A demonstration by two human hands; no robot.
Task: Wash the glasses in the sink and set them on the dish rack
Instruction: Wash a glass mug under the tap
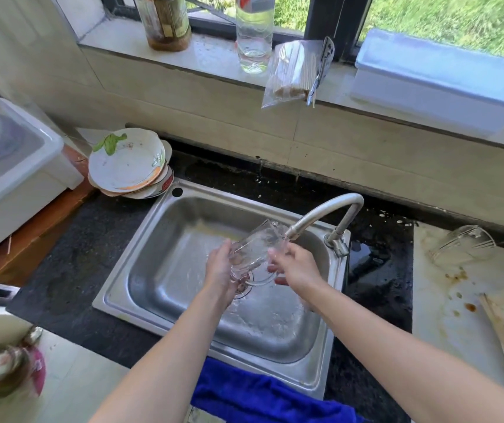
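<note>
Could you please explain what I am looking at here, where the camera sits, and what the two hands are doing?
There is no machine: a person wears a wide-angle camera on the head, looking down at their own bare arms. The left hand and right hand together hold a clear glass mug, tilted with its mouth toward the spout of the faucet, over a steel sink. Left of the sink sits a stack of dirty plates; a blue cloth hangs over the near rim. On the right, another glass lies on a stained white board. Bottles stand on the windowsill behind.
</note>
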